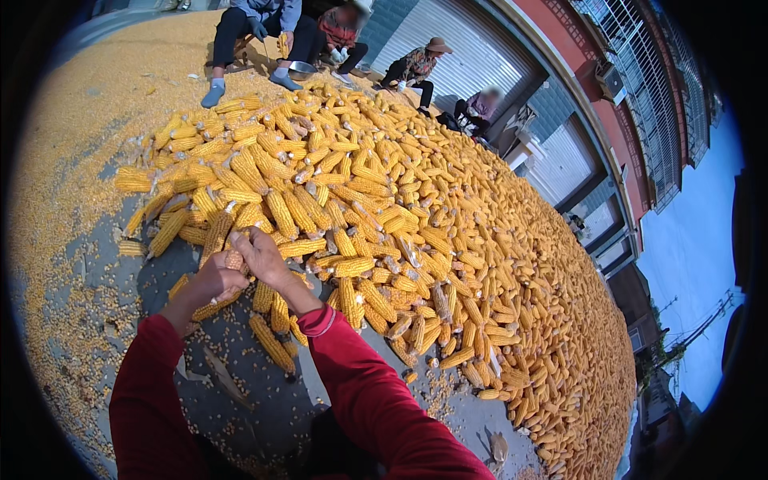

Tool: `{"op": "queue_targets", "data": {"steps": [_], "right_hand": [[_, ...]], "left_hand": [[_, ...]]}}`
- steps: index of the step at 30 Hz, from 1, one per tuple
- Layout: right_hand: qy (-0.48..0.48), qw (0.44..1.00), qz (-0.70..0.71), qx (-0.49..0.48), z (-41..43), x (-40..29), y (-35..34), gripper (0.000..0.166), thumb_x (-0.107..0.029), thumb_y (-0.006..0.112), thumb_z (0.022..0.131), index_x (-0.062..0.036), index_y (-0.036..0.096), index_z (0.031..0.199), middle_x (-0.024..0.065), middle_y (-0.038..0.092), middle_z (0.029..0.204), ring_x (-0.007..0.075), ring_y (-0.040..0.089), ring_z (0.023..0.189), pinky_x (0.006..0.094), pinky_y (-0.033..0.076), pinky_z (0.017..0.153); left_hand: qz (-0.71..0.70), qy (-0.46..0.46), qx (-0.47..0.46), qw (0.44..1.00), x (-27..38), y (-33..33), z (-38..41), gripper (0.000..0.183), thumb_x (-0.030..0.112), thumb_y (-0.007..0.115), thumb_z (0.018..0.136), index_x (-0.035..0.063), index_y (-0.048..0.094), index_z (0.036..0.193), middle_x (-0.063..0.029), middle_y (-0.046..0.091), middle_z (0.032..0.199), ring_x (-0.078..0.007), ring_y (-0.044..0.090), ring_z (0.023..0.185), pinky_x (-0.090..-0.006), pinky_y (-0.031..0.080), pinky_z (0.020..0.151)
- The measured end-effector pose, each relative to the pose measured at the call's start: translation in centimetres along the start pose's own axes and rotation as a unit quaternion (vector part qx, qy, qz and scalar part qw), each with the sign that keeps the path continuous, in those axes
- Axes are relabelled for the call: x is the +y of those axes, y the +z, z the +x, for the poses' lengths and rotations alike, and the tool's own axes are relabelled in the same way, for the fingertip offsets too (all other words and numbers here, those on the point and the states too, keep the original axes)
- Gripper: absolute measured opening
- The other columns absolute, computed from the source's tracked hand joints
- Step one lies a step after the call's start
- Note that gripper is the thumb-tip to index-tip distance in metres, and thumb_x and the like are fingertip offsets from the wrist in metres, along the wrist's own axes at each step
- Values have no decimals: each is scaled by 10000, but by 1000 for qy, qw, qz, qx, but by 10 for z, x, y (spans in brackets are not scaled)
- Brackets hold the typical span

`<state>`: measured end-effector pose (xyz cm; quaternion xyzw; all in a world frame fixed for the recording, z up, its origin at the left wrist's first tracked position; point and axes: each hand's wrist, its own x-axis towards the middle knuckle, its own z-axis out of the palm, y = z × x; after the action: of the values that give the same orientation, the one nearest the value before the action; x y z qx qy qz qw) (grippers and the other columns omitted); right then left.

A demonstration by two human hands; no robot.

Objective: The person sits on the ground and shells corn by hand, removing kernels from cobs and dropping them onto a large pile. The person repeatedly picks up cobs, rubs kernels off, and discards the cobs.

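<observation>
My left hand (216, 278) is closed around a reddish corn cob (234, 260) that looks at least partly stripped of kernels. My right hand (263, 255) grips the same cob from above, its thumb pressed near the left hand. Fingers hide much of the cob. Just beyond them an ear of corn (216, 235) leans against the near edge of a large heap of yellow corn ears (372, 198). Several loose ears, one of them a long yellow ear (271, 344), lie on the grey ground below my hands.
Loose kernels (66, 324) cover the ground at left. Dry husks (225, 375) lie near my arms. Across the heap sits a person in blue socks (255, 30) holding corn, near a metal bowl (302, 68). Several others sit farther back by a roller shutter (456, 48).
</observation>
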<state>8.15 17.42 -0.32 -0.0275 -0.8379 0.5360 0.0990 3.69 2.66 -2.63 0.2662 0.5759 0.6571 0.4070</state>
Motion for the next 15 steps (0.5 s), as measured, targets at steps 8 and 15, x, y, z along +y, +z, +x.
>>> {"op": "queue_targets", "data": {"steps": [8, 15], "right_hand": [[-36, 999, -4, -32, 3, 7, 4, 499, -351, 491, 889, 105, 483, 1091, 151, 595, 876, 214, 578, 792, 315, 468, 726], [-11, 987, 144, -67, 0, 3, 7, 518, -267, 470, 892, 98, 373, 1246, 98, 560, 798, 133, 558, 641, 264, 465, 560]], "left_hand": [[-70, -63, 15, 995, -3, -1, -5, 181, -19, 577, 696, 39, 432, 788, -31, 418, 478, -105, 386, 338, -260, 267, 317], [-226, -50, 23, 973, -26, -17, -4, 191, -7, 579, 685, 31, 429, 796, -54, 450, 503, -109, 395, 342, -262, 294, 315]]}}
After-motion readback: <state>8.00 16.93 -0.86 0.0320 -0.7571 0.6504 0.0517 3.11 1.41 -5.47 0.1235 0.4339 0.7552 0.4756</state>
